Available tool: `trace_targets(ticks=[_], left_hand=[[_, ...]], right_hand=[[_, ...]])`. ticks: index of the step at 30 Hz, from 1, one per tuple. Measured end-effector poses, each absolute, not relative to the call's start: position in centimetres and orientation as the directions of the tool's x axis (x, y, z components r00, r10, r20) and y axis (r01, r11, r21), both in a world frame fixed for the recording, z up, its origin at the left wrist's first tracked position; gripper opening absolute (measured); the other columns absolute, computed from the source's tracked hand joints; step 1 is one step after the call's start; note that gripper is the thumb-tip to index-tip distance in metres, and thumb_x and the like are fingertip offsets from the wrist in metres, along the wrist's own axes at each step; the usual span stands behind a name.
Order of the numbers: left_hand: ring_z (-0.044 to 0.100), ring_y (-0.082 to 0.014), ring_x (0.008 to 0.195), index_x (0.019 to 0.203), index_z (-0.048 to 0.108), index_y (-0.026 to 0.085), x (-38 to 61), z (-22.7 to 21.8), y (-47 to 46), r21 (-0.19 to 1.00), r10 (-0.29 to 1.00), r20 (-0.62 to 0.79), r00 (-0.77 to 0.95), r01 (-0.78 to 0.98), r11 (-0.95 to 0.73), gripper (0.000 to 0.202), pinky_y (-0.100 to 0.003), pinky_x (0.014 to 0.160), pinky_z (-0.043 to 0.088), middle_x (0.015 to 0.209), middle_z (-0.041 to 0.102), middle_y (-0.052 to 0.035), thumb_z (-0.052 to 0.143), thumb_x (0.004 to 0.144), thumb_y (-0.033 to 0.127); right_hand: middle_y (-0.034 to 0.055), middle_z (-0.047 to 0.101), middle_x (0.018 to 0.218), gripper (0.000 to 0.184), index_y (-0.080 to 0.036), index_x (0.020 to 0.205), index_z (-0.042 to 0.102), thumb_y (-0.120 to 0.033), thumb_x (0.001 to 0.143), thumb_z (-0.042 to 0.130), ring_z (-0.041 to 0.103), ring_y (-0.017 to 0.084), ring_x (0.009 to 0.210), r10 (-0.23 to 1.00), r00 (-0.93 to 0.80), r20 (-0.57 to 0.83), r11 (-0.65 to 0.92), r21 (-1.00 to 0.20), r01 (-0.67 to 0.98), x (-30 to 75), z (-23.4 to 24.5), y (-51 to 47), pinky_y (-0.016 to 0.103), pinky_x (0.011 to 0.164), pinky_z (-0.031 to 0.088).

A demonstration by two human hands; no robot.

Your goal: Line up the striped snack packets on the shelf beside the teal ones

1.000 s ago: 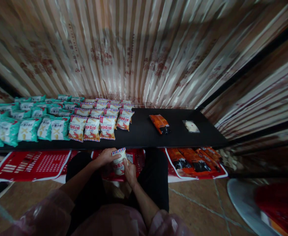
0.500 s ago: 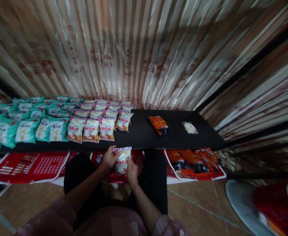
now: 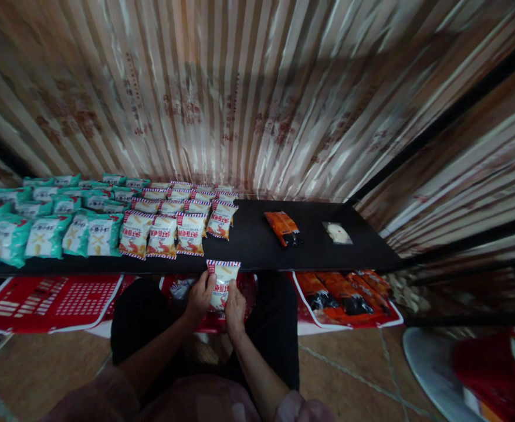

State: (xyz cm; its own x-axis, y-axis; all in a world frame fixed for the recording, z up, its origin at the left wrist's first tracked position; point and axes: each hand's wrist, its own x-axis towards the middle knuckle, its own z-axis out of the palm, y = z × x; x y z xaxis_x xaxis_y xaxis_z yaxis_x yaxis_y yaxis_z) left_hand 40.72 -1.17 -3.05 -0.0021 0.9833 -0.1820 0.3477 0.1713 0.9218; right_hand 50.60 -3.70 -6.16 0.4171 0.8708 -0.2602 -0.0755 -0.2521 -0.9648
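Both my hands hold one white snack bag (image 3: 223, 280) with a red-and-blue striped edge, upright at the front edge of the black shelf (image 3: 257, 243). My left hand (image 3: 200, 297) grips its left side, my right hand (image 3: 235, 305) its lower right. On the shelf just behind stand rows of the same white bags (image 3: 176, 220), and further left rows of teal snack bags (image 3: 50, 217). My black-trousered knees are below the hands.
An orange packet (image 3: 284, 227) and a small pale packet (image 3: 337, 232) lie on the right of the shelf. Below it sit red baskets (image 3: 50, 296), one on the right holding orange packets (image 3: 341, 290). A striped curtain hangs behind; a white round object (image 3: 433, 363) lies on the tiled floor.
My hands have lifted the white bag from the red basket between my knees up to the shelf's front edge and turned it upright.
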Motion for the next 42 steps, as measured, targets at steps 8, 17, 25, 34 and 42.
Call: trace_targets(ticks=[8,17,25,34,42], left_hand=[[0.057,-0.0220,0.107,0.119,0.051,0.014,40.8,-2.5,-1.5,0.927,0.989,-0.146,0.011,0.350,0.133,0.044,-0.034,0.090,0.043,0.116,0.061,-0.0127,0.034,0.088,0.040],[0.057,-0.0190,0.108,0.118,0.050,0.016,41.8,-2.4,-1.6,0.934,0.999,-0.026,-0.042,0.355,0.039,0.039,-0.033,0.092,0.044,0.116,0.062,-0.0116,0.030,0.091,0.035],[0.062,-0.0197,0.095,0.107,0.053,0.018,42.1,-1.7,-0.7,0.916,0.997,0.012,-0.072,0.400,0.018,0.035,-0.032,0.084,0.047,0.102,0.066,-0.0104,0.029,0.090,0.037],[0.064,-0.0191,0.086,0.101,0.055,0.018,41.4,-1.1,0.9,0.870,0.998,0.039,-0.058,0.492,-0.006,0.035,-0.027,0.074,0.047,0.094,0.068,-0.0088,0.028,0.092,0.037],[0.064,-0.0217,0.086,0.107,0.057,0.017,40.6,0.4,2.9,0.781,0.998,-0.025,-0.065,0.621,0.060,0.038,-0.029,0.076,0.045,0.091,0.069,-0.0095,0.027,0.093,0.037]], right_hand=[[0.0142,0.070,0.076,0.070,-0.007,0.087,0.069,-0.069,0.076,0.038,0.064,0.021,0.065,0.861,0.439,-0.259,-0.267,-0.963,-0.045,50.5,-5.0,-3.4,0.027,0.055,0.047],[0.0128,0.070,0.071,0.068,-0.008,0.081,0.069,-0.069,0.077,0.038,0.062,0.020,0.061,0.878,0.425,-0.222,-0.215,-0.974,-0.064,50.6,-2.9,-2.5,0.026,0.051,0.045],[0.0126,0.071,0.081,0.065,-0.010,0.090,0.068,-0.064,0.081,0.032,0.063,0.022,0.073,0.906,0.377,-0.193,-0.210,-0.978,0.005,50.9,-1.0,-2.1,0.028,0.065,0.047],[0.0093,0.070,0.086,0.058,-0.017,0.092,0.066,-0.062,0.083,0.031,0.062,0.022,0.080,0.937,0.311,-0.158,-0.223,-0.957,0.187,51.8,-0.8,-1.3,0.029,0.072,0.046],[0.0064,0.069,0.095,0.045,-0.017,0.103,0.061,-0.052,0.074,0.057,0.063,0.020,0.082,0.992,0.027,-0.122,-0.122,-0.992,-0.014,52.8,0.8,-0.1,0.030,0.076,0.048]])
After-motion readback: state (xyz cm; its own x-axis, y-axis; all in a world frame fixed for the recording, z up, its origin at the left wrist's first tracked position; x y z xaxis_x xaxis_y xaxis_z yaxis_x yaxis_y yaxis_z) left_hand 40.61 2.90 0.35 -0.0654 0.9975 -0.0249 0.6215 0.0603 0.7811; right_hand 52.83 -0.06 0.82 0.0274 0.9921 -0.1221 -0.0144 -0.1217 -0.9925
